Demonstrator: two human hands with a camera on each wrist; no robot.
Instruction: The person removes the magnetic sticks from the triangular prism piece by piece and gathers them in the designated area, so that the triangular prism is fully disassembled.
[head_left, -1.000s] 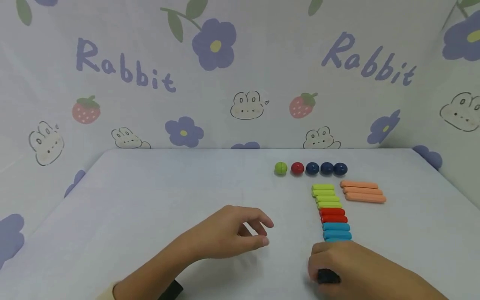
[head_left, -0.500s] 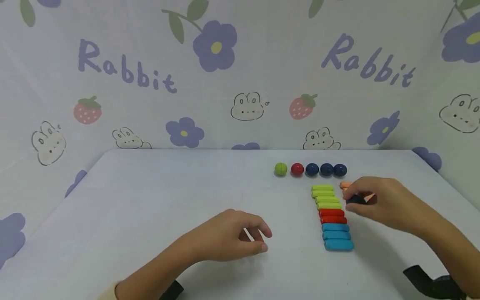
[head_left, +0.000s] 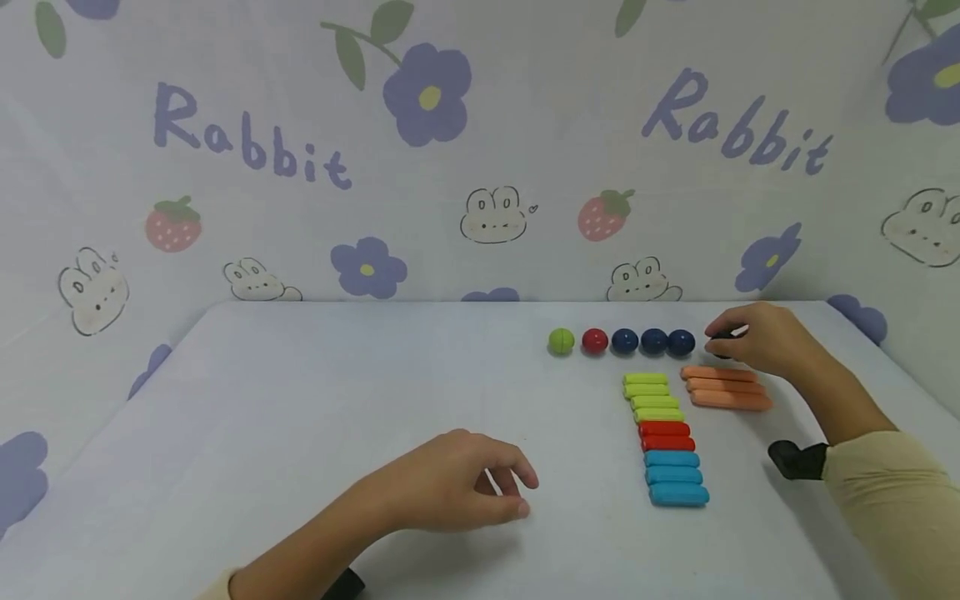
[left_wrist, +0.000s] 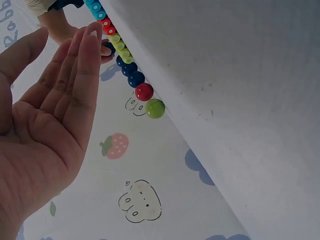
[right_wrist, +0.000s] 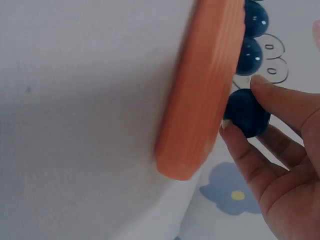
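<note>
My right hand (head_left: 757,337) pinches a dark blue ball (right_wrist: 246,112) between thumb and fingertips, at the right end of a row of balls: green (head_left: 561,340), red (head_left: 595,340) and three dark blue (head_left: 653,340). Just in front of that hand lie three orange sticks (head_left: 723,387). Left of them runs a column of yellow-green (head_left: 651,396), red (head_left: 666,436) and light blue sticks (head_left: 675,480). My left hand (head_left: 457,479) rests on the white table (head_left: 300,400) near its front, fingers loosely curled, holding nothing. The left wrist view shows its flat palm (left_wrist: 47,125).
A printed backdrop (head_left: 480,150) with rabbits, flowers and strawberries stands behind and to both sides of the table. A black wrist strap (head_left: 797,459) shows on my right sleeve.
My right hand carried the dark ball from the table's front edge, past the orange sticks, to the right end of the ball row. My left hand has hardly moved.
</note>
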